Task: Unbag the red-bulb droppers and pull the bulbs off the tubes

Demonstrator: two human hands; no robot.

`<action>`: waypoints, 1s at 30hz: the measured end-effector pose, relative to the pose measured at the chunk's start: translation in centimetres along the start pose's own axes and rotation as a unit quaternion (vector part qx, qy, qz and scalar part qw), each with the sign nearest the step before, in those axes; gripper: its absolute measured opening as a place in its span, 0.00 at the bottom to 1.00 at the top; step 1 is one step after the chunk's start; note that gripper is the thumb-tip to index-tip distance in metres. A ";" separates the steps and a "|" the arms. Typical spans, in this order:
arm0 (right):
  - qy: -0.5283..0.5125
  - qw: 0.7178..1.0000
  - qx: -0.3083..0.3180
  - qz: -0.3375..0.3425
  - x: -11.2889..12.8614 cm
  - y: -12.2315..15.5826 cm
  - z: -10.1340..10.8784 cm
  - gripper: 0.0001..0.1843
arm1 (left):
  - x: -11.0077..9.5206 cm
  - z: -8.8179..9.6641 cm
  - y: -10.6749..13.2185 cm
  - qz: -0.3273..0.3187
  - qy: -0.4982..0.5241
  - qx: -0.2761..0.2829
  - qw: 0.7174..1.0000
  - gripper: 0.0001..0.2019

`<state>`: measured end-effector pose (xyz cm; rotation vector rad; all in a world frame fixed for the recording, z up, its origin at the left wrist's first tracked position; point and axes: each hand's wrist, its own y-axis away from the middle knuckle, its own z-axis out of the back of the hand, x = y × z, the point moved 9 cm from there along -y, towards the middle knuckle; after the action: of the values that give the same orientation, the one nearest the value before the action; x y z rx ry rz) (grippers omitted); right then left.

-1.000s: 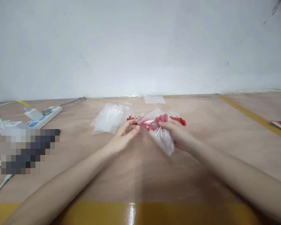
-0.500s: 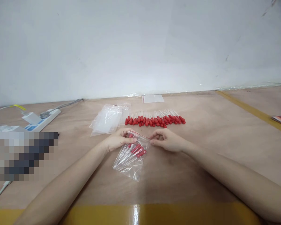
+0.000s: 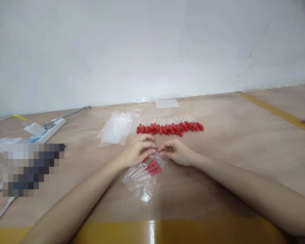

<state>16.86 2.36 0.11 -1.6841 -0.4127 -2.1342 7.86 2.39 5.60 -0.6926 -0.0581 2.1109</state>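
Between my hands hangs a clear zip bag (image 3: 142, 191) holding several droppers with red rubber bulbs (image 3: 153, 167); their thin clear stems point down to the left. My left hand (image 3: 139, 150) pinches the bag's top edge, its fingers covering part of the opening. Close beside it, my right hand (image 3: 176, 152) pinches the same edge near the right corner. Just beyond my hands lies a row of loose droppers (image 3: 170, 128), red bulbs toward me and stems toward the wall.
A fanned pile of flat zip bags (image 3: 115, 128) lies left of the row. Another flat bag (image 3: 167, 103) rests near the wall. At far left are a power strip (image 3: 49, 130) with plugs and cables, and a pixelated area. Yellow tape (image 3: 117, 232) runs along the near edge.
My left hand has slid right along the bag's top edge, so the two hands are now almost touching. The bag has shifted slightly right.
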 end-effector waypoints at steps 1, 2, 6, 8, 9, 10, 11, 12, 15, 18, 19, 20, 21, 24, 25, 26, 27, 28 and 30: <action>-0.007 1.000 -0.007 0.011 0.1 0.0 0.0 0.12 | -0.3 -0.1 0.0 -0.023 -0.025 0.004 0.999 0.08; -0.010 1.000 -0.009 0.021 0.2 0.0 0.0 0.12 | -0.6 -0.1 0.0 -0.045 -0.041 0.005 0.998 0.08; 0.006 0.999 0.009 0.035 0.6 0.1 -0.4 0.10 | -1.1 -0.8 0.2 -0.103 -0.073 0.015 0.992 0.08; 0.019 1.000 0.010 0.020 0.5 0.2 -0.2 0.09 | -0.9 -1.4 0.2 -0.094 -0.081 0.034 0.992 0.09; 0.025 1.000 0.012 0.006 0.3 0.2 -0.1 0.09 | -0.8 -1.5 0.2 -0.083 -0.086 0.040 0.992 0.09; 0.027 0.999 0.017 -0.012 0.1 0.2 0.0 0.09 | -0.7 -1.6 0.1 -0.073 -0.091 0.044 0.992 0.09; 0.026 0.999 0.027 -0.031 -0.1 0.2 -0.1 0.09 | -0.7 -1.6 0.1 -0.066 -0.094 0.048 0.992 0.09; 0.021 0.998 0.038 -0.050 -0.3 0.2 -0.1 0.08 | -0.7 -1.7 0.1 -0.064 -0.096 0.052 0.992 0.09; -0.010 0.993 0.066 -0.099 -0.7 0.3 -0.2 0.08 | -1.1 -1.6 0.0 -0.083 -0.110 0.059 0.989 0.09; -0.011 0.989 0.098 -0.113 -0.6 0.4 -0.6 0.10 | -1.6 -1.7 0.3 -0.119 -0.150 0.061 0.980 0.11; 0.004 0.990 0.104 -0.095 -0.4 0.4 -0.7 0.10 | -1.6 -1.9 0.4 -0.128 -0.162 0.061 0.976 0.11; 0.030 0.993 0.102 -0.059 0.1 0.4 -0.7 0.11 | -1.6 -2.0 0.6 -0.135 -0.171 0.060 0.974 0.11; 0.066 0.994 0.089 -0.010 0.7 0.3 -0.6 0.11 | -1.5 -2.0 0.7 -0.138 -0.175 0.056 0.973 0.12; 0.189 0.969 0.026 0.159 2.7 0.7 -0.5 0.10 | -1.2 -1.8 1.1 -0.136 -0.169 0.033 0.976 0.13; 0.222 0.955 0.009 0.199 3.0 0.9 -0.6 0.10 | -1.1 -1.7 1.2 -0.135 -0.164 0.029 0.977 0.13; 0.252 0.941 -0.004 0.227 3.1 1.1 -0.8 0.10 | -1.1 -1.6 1.2 -0.135 -0.160 0.028 0.977 0.14; 0.283 0.927 -0.014 0.247 3.2 1.3 -0.9 0.11 | -1.2 -1.6 1.2 -0.135 -0.157 0.030 0.978 0.14; 0.320 0.910 -0.023 0.263 3.3 1.4 -1.1 0.12 | -1.2 -1.7 1.2 -0.134 -0.157 0.037 0.978 0.14; 0.403 0.868 -0.032 0.289 3.5 1.7 -1.6 0.13 | -1.4 -2.0 1.1 -0.135 -0.161 0.054 0.976 0.14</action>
<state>15.60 -0.30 3.16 -0.6562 0.3697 -2.1254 8.66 0.28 4.28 -0.2549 -0.2025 1.9277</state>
